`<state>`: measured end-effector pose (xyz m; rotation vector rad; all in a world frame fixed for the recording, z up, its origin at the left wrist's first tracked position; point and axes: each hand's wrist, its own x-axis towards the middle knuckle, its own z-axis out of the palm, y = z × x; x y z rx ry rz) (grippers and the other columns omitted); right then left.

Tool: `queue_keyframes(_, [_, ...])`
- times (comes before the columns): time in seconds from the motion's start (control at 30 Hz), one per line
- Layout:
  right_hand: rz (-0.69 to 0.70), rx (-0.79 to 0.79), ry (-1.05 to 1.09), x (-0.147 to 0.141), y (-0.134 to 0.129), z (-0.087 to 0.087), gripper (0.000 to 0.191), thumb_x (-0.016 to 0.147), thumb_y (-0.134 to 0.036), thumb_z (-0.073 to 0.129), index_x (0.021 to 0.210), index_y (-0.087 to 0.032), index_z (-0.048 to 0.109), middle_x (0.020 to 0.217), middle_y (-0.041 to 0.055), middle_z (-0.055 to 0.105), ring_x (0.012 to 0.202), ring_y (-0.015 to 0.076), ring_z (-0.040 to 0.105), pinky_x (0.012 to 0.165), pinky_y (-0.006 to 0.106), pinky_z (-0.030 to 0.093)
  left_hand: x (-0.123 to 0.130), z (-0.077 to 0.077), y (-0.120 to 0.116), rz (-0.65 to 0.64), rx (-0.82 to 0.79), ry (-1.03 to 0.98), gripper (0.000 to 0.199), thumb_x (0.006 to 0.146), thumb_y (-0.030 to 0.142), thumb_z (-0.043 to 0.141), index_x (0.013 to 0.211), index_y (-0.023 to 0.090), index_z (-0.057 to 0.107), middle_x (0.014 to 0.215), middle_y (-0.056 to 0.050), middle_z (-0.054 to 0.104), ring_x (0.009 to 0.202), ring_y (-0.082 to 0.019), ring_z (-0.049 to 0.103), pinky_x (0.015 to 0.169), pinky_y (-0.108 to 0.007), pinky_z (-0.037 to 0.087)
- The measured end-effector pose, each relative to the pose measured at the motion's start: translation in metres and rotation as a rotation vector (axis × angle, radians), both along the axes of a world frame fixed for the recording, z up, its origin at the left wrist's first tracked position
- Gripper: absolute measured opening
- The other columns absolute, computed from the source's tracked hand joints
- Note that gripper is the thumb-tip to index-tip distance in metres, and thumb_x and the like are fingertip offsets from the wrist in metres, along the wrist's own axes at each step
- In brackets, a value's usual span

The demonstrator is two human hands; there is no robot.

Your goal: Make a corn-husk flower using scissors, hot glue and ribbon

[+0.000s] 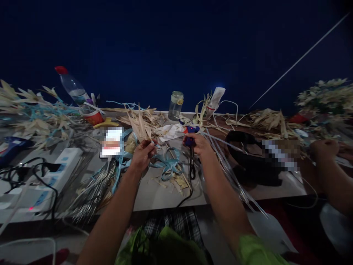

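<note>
My left hand (143,154) is closed in a pinch on a pale strip of dried husk (151,142), with more husks standing up just behind it. My right hand (198,144) is wrapped round the grip of a small blue glue gun (189,139). Its orange-red nozzle end points left, towards my left hand. From the grip, a black cord hangs down to the table edge. Between my hands lie a crumpled white cloth or paper (172,131) and a tangle of light blue ribbon (169,165), with husk scraps below.
At left are a power strip (66,158) with black cords, another blue glue gun (12,147), a lit phone (111,141) and wire stems (95,195). Bottles (73,86) and a jar (175,106) stand behind. Clear sticks (226,165), a black strap (248,162) and another person's hand (325,150) are at right.
</note>
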<state>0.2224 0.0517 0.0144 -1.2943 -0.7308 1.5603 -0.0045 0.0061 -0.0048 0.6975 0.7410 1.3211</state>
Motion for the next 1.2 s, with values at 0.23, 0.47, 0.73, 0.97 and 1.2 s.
queue_keyframes(0.23, [0.072, 0.301, 0.197, 0.019, -0.029, 0.027, 0.021, 0.066, -0.034, 0.057, 0.081, -0.018, 0.057, 0.073, 0.0015, 0.061, 0.050, 0.0074, 0.044, 0.050, 0.023, 0.042, 0.001, 0.002, -0.002, 0.003, 0.006, 0.023, 0.025, 0.061, 0.022, 0.073, 0.080, 0.014, 0.058, 0.075, 0.000, 0.060, 0.046, -0.001, 0.042, 0.043, -0.015, 0.031])
queue_keyframes(0.47, [0.215, 0.413, -0.012, 0.005, -0.052, 0.035, 0.029, 0.061, -0.036, 0.064, 0.084, -0.019, 0.059, 0.077, 0.0028, 0.063, 0.051, 0.0089, 0.048, 0.052, 0.026, 0.042, -0.001, 0.008, -0.002, 0.045, -0.010, -0.006, 0.028, 0.056, 0.022, 0.076, 0.073, 0.015, 0.055, 0.072, 0.000, 0.061, 0.045, -0.001, 0.041, 0.043, -0.016, 0.032])
queue_keyframes(0.73, [0.370, 0.397, -0.243, -0.015, -0.062, 0.010, 0.027, 0.061, -0.034, 0.069, 0.080, -0.015, 0.065, 0.075, 0.0036, 0.067, 0.048, 0.0085, 0.049, 0.045, 0.022, 0.039, -0.003, 0.009, -0.003, 0.085, -0.012, -0.014, 0.026, 0.057, 0.021, 0.076, 0.072, 0.015, 0.055, 0.073, 0.001, 0.059, 0.048, -0.001, 0.043, 0.044, -0.015, 0.033])
queue_keyframes(0.97, [0.417, 0.468, -0.519, -0.005, -0.064, 0.015, 0.027, 0.069, -0.037, 0.063, 0.082, -0.014, 0.066, 0.080, 0.0057, 0.069, 0.077, 0.0182, 0.062, 0.075, 0.032, 0.048, -0.004, 0.008, -0.001, 0.148, -0.010, 0.106, 0.027, 0.058, 0.025, 0.075, 0.077, 0.015, 0.059, 0.072, 0.000, 0.060, 0.046, -0.002, 0.043, 0.041, -0.014, 0.033])
queue_keyframes(1.2, [0.360, 0.598, -0.717, -0.007, -0.065, 0.016, 0.027, 0.072, -0.039, 0.059, 0.085, -0.016, 0.066, 0.082, 0.0034, 0.067, 0.077, 0.0179, 0.060, 0.073, 0.029, 0.047, -0.005, -0.001, 0.001, 0.173, 0.054, 0.164, 0.020, 0.063, 0.024, 0.072, 0.078, 0.015, 0.061, 0.073, 0.000, 0.060, 0.046, -0.002, 0.043, 0.042, -0.015, 0.034])
